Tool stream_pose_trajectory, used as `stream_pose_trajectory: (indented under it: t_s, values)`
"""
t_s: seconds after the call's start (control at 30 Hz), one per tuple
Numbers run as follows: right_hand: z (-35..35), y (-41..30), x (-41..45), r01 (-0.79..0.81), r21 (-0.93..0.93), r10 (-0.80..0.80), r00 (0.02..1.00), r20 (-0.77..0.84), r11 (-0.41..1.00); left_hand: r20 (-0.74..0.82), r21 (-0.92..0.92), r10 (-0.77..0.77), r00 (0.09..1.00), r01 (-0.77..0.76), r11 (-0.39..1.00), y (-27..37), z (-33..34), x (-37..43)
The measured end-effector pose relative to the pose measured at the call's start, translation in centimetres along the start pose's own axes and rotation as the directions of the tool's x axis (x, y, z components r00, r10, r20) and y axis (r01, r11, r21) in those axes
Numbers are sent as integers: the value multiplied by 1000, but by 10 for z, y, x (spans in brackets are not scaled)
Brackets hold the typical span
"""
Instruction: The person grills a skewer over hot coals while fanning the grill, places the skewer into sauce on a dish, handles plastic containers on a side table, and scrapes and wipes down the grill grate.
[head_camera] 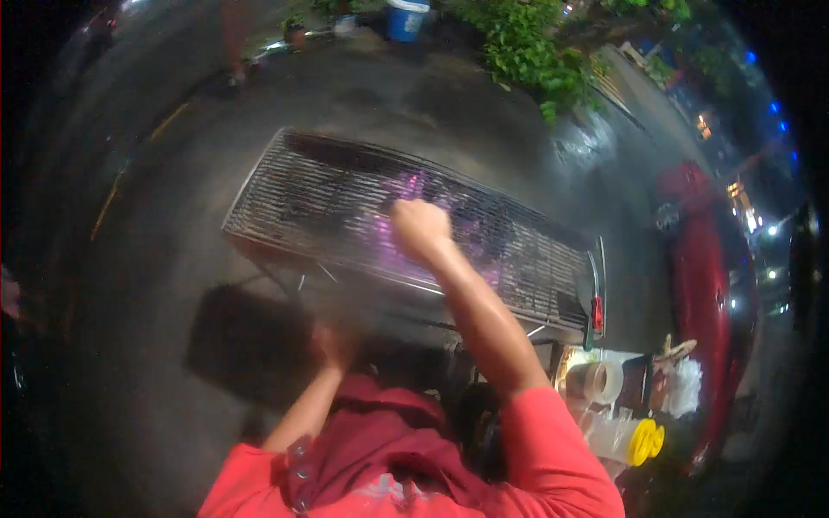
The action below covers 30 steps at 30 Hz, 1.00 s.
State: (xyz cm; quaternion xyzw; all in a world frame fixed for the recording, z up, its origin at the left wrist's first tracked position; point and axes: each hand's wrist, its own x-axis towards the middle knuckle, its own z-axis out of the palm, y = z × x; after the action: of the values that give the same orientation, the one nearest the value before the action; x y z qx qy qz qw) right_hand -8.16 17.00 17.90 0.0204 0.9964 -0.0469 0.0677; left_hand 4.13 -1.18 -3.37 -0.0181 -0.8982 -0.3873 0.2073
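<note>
A long charcoal grill [278, 194] with a wire grate stands before me, slightly aslant, and purple-pink glow shows through the middle of its bars. Over that glow is my right hand [421, 230], its fingers curled into a fist; whether something is inside it is hidden. My left hand [333, 343] is low by my waist, in front of the grill's near side. Motion blur hides its fingers and anything in them. At the grill's right end lie a red-handled utensil [597, 314] and a green-handled one [589, 337].
Right of me, a side surface bears a clear plastic tub [602, 382], a yellow-lidded plastic jar [622, 440] and a white plastic bag [683, 388]. Beyond it stands a red car [706, 278]. Leafy plants [524, 52] and a blue bucket [407, 22] are across the pavement.
</note>
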Motion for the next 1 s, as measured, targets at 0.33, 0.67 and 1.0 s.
stream_pose_trajectory:
  t_s: [0.33, 0.67, 1.0]
  values:
    - [-44, 49, -40, -96, -206, 75, 991, -107, 974, 173, -50, -86, 981, 96, 994, 21, -19, 11]
    - [21, 130, -125, -279, 288, 234, 955, 182, 916, 31, -144, -6, 1000, 11, 990, 0, -8, 5]
    - [93, 163, -220, -154, 946, 547, 836, -29, 286, 53, -83, 18, 998, -13, 996, -12, 3, 2]
